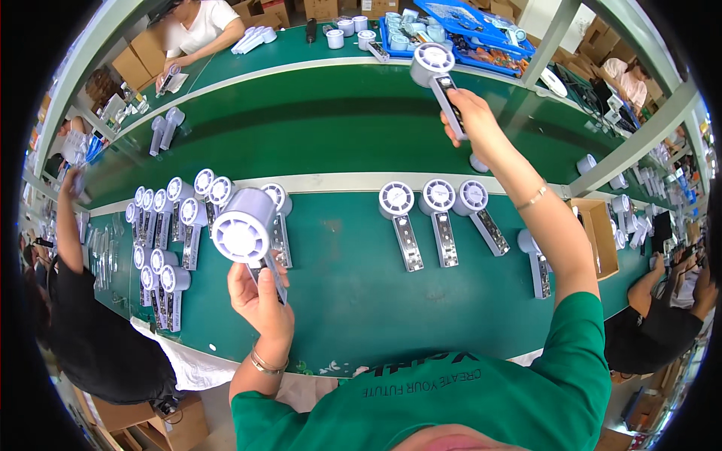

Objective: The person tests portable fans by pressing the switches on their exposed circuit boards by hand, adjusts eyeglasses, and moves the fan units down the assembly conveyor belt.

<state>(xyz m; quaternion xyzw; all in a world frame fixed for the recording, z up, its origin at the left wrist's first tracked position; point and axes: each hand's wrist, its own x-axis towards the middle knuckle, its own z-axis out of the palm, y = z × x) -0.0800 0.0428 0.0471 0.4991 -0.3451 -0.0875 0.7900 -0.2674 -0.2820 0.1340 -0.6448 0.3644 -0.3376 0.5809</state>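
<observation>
My left hand is closed around the handle of a lavender handheld fan, raised above the table with its round head toward me. Up over the green belt, my right hand grips a second handheld fan by its handle, where dark inner parts show. Three similar fans lie in a row on the green table between my arms, their handles uncovered and circuit boards visible. Another fan lies partly hidden by my right forearm. Several more fans are grouped to the left of my left hand.
Beyond the table's pale edge runs a green belt, with two fans at its left. A cardboard box stands at right. Blue trays of parts sit on the far bench. Co-workers are around, one close at left.
</observation>
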